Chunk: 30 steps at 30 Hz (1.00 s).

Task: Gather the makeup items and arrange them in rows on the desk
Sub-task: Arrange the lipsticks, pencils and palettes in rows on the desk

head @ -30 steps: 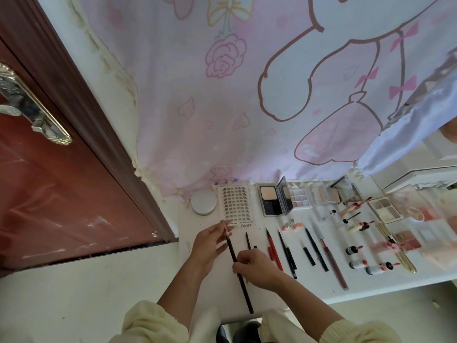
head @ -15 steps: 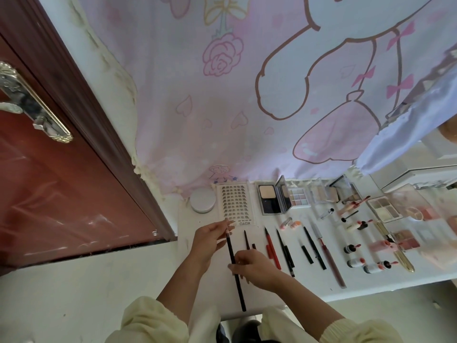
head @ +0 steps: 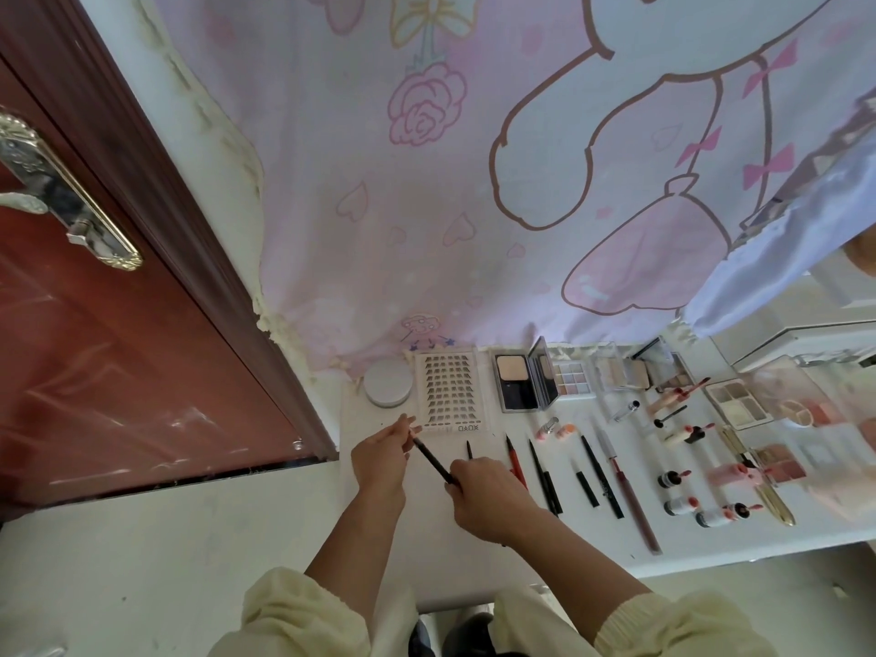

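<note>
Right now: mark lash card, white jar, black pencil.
lash card (head: 448, 388), head view, middle lash rows.
white jar (head: 388, 382), head view, lid centre.
black pencil (head: 432, 459), head view, bare mid-shaft.

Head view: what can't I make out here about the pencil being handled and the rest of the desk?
All in the head view:
- Black pencil: lower end hidden inside the right hand, top end covered by fingers of the left hand.
- Short dark stick: lower part behind the right hand.
- Pink palettes at the right frame edge: blurred, cut off.
- Lash card print: too small to read.
</note>
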Each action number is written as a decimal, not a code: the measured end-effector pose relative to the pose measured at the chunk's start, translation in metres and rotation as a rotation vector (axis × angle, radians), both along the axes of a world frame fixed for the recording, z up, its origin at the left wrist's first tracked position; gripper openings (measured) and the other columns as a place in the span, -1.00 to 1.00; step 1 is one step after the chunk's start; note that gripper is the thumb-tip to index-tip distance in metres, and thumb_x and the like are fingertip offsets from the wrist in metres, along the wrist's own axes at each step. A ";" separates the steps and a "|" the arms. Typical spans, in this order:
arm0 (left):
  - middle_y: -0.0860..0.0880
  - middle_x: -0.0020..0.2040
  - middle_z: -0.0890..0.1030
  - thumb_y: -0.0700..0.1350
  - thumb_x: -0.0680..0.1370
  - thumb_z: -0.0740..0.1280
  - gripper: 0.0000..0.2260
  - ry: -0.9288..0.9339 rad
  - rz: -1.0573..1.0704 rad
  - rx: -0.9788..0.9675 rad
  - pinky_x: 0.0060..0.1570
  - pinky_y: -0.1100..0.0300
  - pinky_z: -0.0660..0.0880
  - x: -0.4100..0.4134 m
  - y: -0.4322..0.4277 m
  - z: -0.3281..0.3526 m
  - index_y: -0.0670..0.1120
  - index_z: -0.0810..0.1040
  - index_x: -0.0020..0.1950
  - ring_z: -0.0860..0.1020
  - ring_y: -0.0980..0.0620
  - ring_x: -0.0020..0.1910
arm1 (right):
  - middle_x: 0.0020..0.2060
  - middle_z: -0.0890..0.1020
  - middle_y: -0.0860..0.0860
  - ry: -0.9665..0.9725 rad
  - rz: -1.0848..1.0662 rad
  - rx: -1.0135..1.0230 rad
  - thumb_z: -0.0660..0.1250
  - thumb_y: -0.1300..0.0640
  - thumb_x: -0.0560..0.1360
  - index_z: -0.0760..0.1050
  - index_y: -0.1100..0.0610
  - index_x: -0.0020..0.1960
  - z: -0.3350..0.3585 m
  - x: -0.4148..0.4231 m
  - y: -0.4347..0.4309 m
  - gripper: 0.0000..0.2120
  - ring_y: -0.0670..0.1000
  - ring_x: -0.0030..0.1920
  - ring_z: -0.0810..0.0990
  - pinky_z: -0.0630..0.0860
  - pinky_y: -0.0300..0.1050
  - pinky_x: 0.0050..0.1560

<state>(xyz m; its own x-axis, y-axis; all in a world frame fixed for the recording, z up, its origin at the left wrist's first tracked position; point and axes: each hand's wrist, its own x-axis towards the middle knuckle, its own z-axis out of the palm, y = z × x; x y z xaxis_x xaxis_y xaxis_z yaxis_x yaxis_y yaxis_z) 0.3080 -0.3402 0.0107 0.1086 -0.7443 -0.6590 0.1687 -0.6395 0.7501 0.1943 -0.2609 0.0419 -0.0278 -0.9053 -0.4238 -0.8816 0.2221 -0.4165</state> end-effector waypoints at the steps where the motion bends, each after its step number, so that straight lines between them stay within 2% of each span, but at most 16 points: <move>1: -0.02 -0.15 0.66 -0.14 0.56 0.37 -0.88 0.012 0.042 0.030 -0.25 0.35 0.46 0.000 -0.002 0.000 -0.16 0.67 -0.05 0.58 0.15 -0.21 | -0.06 0.58 0.11 0.038 0.036 0.007 0.15 0.10 0.61 0.46 0.18 0.02 0.003 0.003 -0.002 -0.82 0.04 -0.19 0.49 0.47 -0.10 -0.20; 3: -0.04 -0.10 0.65 -0.14 0.57 0.35 -0.87 0.037 0.083 0.083 -0.31 0.40 0.47 0.003 -0.007 0.001 -0.17 0.64 -0.07 0.56 0.18 -0.24 | -0.06 0.57 0.12 0.084 0.091 0.027 0.17 0.14 0.59 0.45 0.20 0.05 0.007 0.009 -0.007 -0.84 0.05 -0.18 0.48 0.42 -0.12 -0.23; 5: -0.05 -0.08 0.66 -0.12 0.57 0.35 -0.86 0.058 0.104 0.122 -0.28 0.36 0.45 0.006 -0.012 0.000 -0.18 0.63 -0.08 0.56 0.18 -0.25 | -0.07 0.56 0.12 0.033 0.074 0.056 0.18 0.15 0.58 0.45 0.20 0.02 0.009 0.012 -0.011 -0.86 0.06 -0.15 0.52 0.46 -0.12 -0.22; 8: -0.06 -0.12 0.66 -0.12 0.56 0.36 -0.86 0.081 0.112 0.137 -0.28 0.33 0.43 0.010 -0.013 -0.001 -0.19 0.63 -0.09 0.56 0.15 -0.25 | -0.12 0.58 0.12 -0.153 -0.024 0.128 0.18 0.11 0.60 0.48 0.22 -0.05 0.011 0.008 -0.016 -0.80 0.04 -0.20 0.51 0.44 -0.17 -0.25; 11: -0.02 -0.13 0.65 -0.13 0.57 0.35 -0.87 0.136 0.105 0.146 -0.32 0.35 0.43 0.012 -0.012 0.002 -0.15 0.61 -0.12 0.55 0.17 -0.22 | -0.20 0.59 0.08 -0.309 -0.074 0.197 0.22 0.06 0.60 0.56 0.20 -0.08 0.017 -0.001 -0.020 -0.76 -0.03 -0.26 0.48 0.44 -0.16 -0.17; 15: -0.04 -0.14 0.63 -0.14 0.57 0.36 -0.89 0.247 0.101 0.207 -0.33 0.30 0.41 0.009 -0.012 0.005 -0.18 0.60 -0.03 0.52 0.14 -0.24 | -0.42 0.39 -0.01 -0.572 -0.199 0.319 0.26 0.10 0.60 0.52 0.13 -0.24 0.034 -0.015 -0.025 -0.74 -0.08 -0.41 0.33 0.31 -0.27 -0.32; 16: -0.02 -0.16 0.63 -0.14 0.57 0.35 -0.90 0.251 0.106 0.212 -0.35 0.30 0.40 0.010 -0.013 0.004 -0.16 0.61 -0.02 0.52 0.15 -0.27 | -0.42 0.40 -0.02 -0.540 -0.175 0.318 0.25 0.09 0.60 0.50 0.13 -0.24 0.037 -0.016 -0.025 -0.74 -0.08 -0.41 0.34 0.30 -0.27 -0.33; 17: 0.00 -0.21 0.64 -0.13 0.58 0.33 -0.90 0.255 0.127 0.210 -0.41 0.33 0.40 0.014 -0.015 0.004 -0.13 0.61 0.00 0.52 0.17 -0.32 | -0.37 0.44 -0.02 -0.412 -0.094 0.291 0.25 0.08 0.60 0.50 0.12 -0.22 0.039 -0.016 -0.023 -0.75 -0.08 -0.36 0.39 0.34 -0.26 -0.30; 19: 0.05 -0.34 0.65 -0.12 0.59 0.33 -0.90 0.250 0.224 0.188 -0.58 0.39 0.36 0.033 -0.024 0.003 -0.13 0.59 0.01 0.50 0.24 -0.52 | -0.19 0.55 0.05 -0.140 0.073 0.221 0.22 0.06 0.60 0.50 0.14 -0.10 0.036 -0.014 -0.013 -0.82 -0.01 -0.20 0.50 0.46 -0.19 -0.18; 20: 0.03 -0.34 0.66 -0.13 0.57 0.36 -0.93 0.214 0.264 0.161 -0.62 0.40 0.35 0.045 -0.031 0.002 -0.12 0.59 -0.03 0.48 0.24 -0.58 | -0.12 0.57 0.08 -0.083 0.078 0.186 0.22 0.06 0.60 0.50 0.16 -0.03 0.034 -0.015 -0.007 -0.82 0.02 -0.17 0.52 0.49 -0.17 -0.16; 22: -0.01 -0.24 0.64 -0.11 0.50 0.44 -0.93 0.105 0.220 0.081 -0.57 0.38 0.39 0.062 -0.041 0.004 -0.10 0.62 -0.12 0.49 0.23 -0.54 | -0.16 0.56 0.04 -0.118 -0.032 0.152 0.23 0.05 0.60 0.50 0.15 -0.02 0.029 -0.025 0.002 -0.82 -0.04 -0.23 0.51 0.45 -0.25 -0.25; 24: -0.01 -0.19 0.64 -0.10 0.48 0.46 -0.90 0.060 0.053 0.034 -0.39 0.35 0.47 0.059 -0.039 0.011 -0.11 0.63 -0.09 0.54 0.18 -0.36 | -0.26 0.54 -0.01 -0.186 -0.138 0.202 0.28 0.04 0.58 0.48 0.13 -0.14 0.021 -0.031 0.002 -0.81 -0.10 -0.31 0.48 0.40 -0.29 -0.31; 26: -0.05 -0.18 0.67 -0.15 0.47 0.47 -0.89 0.048 -0.089 0.053 -0.31 0.33 0.52 0.046 -0.026 0.011 -0.16 0.64 -0.08 0.56 0.13 -0.30 | -0.25 0.57 0.04 -0.259 -0.205 0.286 0.31 0.07 0.56 0.49 0.16 -0.18 0.011 -0.025 -0.002 -0.80 -0.06 -0.32 0.51 0.48 -0.24 -0.25; 30: -0.08 -0.23 0.68 -0.20 0.44 0.49 -0.90 -0.116 -0.283 0.048 -0.29 0.32 0.55 0.034 0.007 -0.009 -0.19 0.68 -0.08 0.59 0.06 -0.30 | -0.16 0.67 0.17 -0.247 -0.272 0.314 0.29 0.15 0.55 0.54 0.32 -0.06 -0.009 -0.007 -0.006 -0.79 0.02 -0.27 0.60 0.62 -0.12 -0.18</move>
